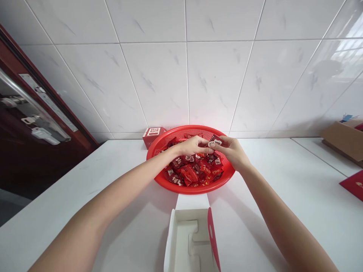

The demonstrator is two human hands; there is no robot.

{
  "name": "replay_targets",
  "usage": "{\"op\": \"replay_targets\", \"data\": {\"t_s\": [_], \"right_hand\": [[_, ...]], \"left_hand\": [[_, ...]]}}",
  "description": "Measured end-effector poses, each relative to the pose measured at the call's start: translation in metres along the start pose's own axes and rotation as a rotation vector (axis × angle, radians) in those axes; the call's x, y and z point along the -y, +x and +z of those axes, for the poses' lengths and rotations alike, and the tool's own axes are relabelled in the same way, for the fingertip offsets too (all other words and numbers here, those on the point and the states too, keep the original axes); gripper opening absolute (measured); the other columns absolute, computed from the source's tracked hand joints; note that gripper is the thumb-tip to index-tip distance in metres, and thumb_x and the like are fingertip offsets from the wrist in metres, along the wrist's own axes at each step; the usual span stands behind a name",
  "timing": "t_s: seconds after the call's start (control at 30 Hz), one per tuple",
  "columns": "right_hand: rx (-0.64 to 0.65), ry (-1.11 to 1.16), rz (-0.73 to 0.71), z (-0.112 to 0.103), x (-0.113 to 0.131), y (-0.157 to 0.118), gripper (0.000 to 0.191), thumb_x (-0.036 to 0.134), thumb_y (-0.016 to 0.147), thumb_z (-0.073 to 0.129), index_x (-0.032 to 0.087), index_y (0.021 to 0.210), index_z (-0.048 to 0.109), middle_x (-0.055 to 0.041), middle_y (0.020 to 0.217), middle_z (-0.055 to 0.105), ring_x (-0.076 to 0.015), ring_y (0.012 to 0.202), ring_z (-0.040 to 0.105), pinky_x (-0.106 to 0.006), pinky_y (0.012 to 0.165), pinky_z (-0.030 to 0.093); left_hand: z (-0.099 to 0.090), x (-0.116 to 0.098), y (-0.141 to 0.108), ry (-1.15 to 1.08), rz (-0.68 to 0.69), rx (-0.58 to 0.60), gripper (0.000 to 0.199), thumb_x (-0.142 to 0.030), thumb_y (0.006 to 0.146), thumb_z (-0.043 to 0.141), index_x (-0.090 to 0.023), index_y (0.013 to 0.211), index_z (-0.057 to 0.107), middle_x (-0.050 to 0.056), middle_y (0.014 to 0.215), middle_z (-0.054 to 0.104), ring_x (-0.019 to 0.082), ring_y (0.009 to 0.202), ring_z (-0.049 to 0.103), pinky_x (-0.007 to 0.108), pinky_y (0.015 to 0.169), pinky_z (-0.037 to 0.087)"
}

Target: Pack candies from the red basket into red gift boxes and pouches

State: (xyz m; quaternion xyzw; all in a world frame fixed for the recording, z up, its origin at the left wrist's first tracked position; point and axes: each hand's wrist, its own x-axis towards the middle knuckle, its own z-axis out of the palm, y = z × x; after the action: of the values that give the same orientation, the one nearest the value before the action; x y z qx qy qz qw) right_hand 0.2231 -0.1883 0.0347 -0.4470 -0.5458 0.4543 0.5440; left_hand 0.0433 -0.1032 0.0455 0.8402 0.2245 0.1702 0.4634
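Note:
Over the red plastic basket [154,177] both my hands meet at one small dark red snack packet [214,142] with white lettering. My right hand [233,152] pinches it between thumb and fingers from the right. My left hand [194,145] has its thumb and fingertips closed on the packet's left edge. Beneath them, many red and dark red wrapped packets [188,174] fill the basket. An open white box [184,241] with a red side flap sits in front of the basket, with only its folded cardboard bottom visible inside.
A small red carton [153,136] stands behind the basket's left side, by the tiled wall [159,83]. On the right are a brown cardboard box [344,139] and a red flat item [354,185]. A dark red door [28,151] with keys is at left.

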Motion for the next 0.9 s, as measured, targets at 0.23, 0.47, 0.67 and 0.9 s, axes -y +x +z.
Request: {"op": "replay_targets", "data": {"t_s": [0.23,0.47,0.67,0.9], "right_hand": [[-0.148,0.059,-0.033,-0.001,-0.001,0.001,0.031,0.040,0.068,0.083,0.022,0.072,0.058,-0.0025,0.078,0.073,-0.0227,0.082,0.070,-0.040,0.084,0.055],[-0.190,0.101,-0.033,0.000,0.000,0.002,0.021,0.032,0.070,0.076,0.022,0.080,0.060,-0.0021,0.075,0.072,-0.0217,0.077,0.069,-0.040,0.082,0.055],[-0.099,0.144,-0.029,-0.002,-0.005,0.003,0.029,0.041,0.075,0.079,0.021,0.088,0.062,-0.0003,0.074,0.071,-0.0203,0.075,0.070,-0.041,0.084,0.056],[-0.111,0.120,-0.020,-0.001,-0.002,0.003,0.023,0.037,0.072,0.072,0.023,0.082,0.057,0.0022,0.067,0.066,-0.0178,0.070,0.065,-0.037,0.077,0.054]], "left_hand": [[-0.005,0.004,0.001,0.031,-0.012,-0.004,0.031,-0.044,0.079,0.077,-0.015,0.090,0.074,0.004,0.089,0.073,0.020,0.085,0.065,0.033,0.080,0.050],[-0.011,0.013,0.002,0.397,-0.121,-0.135,0.022,-0.029,0.090,0.060,-0.016,0.099,0.076,0.006,0.101,0.077,0.022,0.096,0.069,0.031,0.088,0.050],[-0.017,0.012,-0.004,0.776,-0.412,-0.015,0.019,-0.022,0.087,0.062,-0.021,0.094,0.079,0.004,0.099,0.079,0.022,0.091,0.071,0.027,0.077,0.048],[-0.016,0.010,-0.005,0.792,-0.461,0.051,0.025,-0.021,0.082,0.066,-0.023,0.103,0.080,0.004,0.097,0.079,0.022,0.087,0.070,0.027,0.071,0.046]]}}
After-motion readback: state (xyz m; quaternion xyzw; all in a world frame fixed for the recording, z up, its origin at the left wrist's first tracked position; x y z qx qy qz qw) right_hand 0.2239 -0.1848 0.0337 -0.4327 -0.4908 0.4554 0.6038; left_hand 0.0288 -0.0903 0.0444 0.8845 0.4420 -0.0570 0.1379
